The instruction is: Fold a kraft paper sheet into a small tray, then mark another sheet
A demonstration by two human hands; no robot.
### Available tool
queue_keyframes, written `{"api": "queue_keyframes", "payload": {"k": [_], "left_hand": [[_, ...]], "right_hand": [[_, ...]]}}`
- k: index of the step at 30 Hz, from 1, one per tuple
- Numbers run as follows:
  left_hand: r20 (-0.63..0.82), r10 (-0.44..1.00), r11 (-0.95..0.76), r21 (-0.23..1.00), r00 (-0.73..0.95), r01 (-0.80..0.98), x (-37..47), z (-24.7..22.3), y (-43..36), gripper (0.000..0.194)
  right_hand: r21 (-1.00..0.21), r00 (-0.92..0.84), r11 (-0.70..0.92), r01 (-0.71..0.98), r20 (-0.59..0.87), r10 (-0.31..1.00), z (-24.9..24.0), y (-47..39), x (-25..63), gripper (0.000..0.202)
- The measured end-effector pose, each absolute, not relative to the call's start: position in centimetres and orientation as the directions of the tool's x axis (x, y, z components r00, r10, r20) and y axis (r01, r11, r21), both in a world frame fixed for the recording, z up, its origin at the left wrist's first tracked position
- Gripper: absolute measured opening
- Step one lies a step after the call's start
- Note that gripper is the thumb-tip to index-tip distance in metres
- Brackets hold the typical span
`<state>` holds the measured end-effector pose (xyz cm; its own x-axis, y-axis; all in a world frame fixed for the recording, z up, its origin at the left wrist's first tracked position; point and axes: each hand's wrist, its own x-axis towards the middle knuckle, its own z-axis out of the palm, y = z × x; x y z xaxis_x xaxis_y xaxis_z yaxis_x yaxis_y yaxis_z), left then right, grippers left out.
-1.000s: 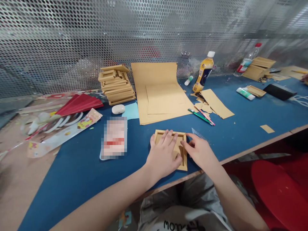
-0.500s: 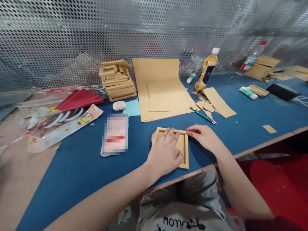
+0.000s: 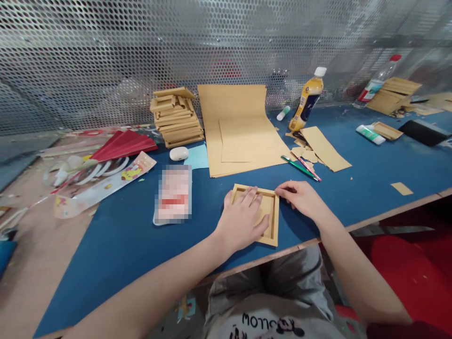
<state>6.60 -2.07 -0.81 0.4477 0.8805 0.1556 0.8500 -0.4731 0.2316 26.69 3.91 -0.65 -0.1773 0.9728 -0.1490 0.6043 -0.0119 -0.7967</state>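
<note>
A shallow square tray of tan cardboard (image 3: 274, 221) lies near the front edge of the blue table. My left hand (image 3: 242, 219) rests across its left part with the fingers spread, covering part of the inside. At the tray's top right corner, my right hand (image 3: 296, 197) pinches the rim between thumb and forefinger; its other fingers are curled. Behind the tray lie large tan paper sheets (image 3: 240, 141). Green tweezers (image 3: 300, 168) and a pink pen (image 3: 310, 168) are beside paper scraps.
Stacked cardboard trays (image 3: 178, 120), a white case (image 3: 179, 153) and a blurred-out phone-like object (image 3: 173, 194) are at left. A yellow drink bottle (image 3: 306, 101) stands behind, near the perforated metal screen (image 3: 219, 42). A glue tube (image 3: 370, 134) lies right.
The whole view has shifted slightly, moving the table items a little to the right. Both hands remain at the tray in nearly the same pose.
</note>
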Motion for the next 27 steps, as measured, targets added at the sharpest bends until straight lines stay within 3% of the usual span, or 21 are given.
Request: {"api": "queue_keyframes", "payload": {"k": [8,13,18,22,27], "left_hand": [[0.145,0.881,-0.473,0.280,0.450,0.836,6.7,-0.5,-2.1,0.046],[0.131,0.905,-0.416,0.468,0.405,0.780,5.4,1.0,-1.3,0.044],[0.249,0.930,-0.368,0.600,0.271,0.710,2.4,2.8,-0.7,0.041],[0.127,0.959,-0.279,0.582,0.253,0.764,0.0,3.1,-2.3,0.040],[-0.052,0.946,-0.262,0.454,0.319,0.852,-1.7,1.2,-5.5,0.064]], "right_hand": [[-0.824,-0.214,0.006,0.566,-0.140,0.967,-0.7,3.8,26.7,0.023],[-0.831,-0.214,0.021,0.555,-0.119,0.970,-0.7,3.8,26.8,0.036],[-0.848,-0.200,-0.006,0.530,-0.132,0.971,-1.0,3.8,27.1,0.040],[-0.844,-0.189,0.002,0.537,-0.117,0.975,-1.1,3.7,27.3,0.040],[-0.797,-0.160,0.058,0.601,-0.049,0.986,-1.2,3.5,27.1,0.037]]}}
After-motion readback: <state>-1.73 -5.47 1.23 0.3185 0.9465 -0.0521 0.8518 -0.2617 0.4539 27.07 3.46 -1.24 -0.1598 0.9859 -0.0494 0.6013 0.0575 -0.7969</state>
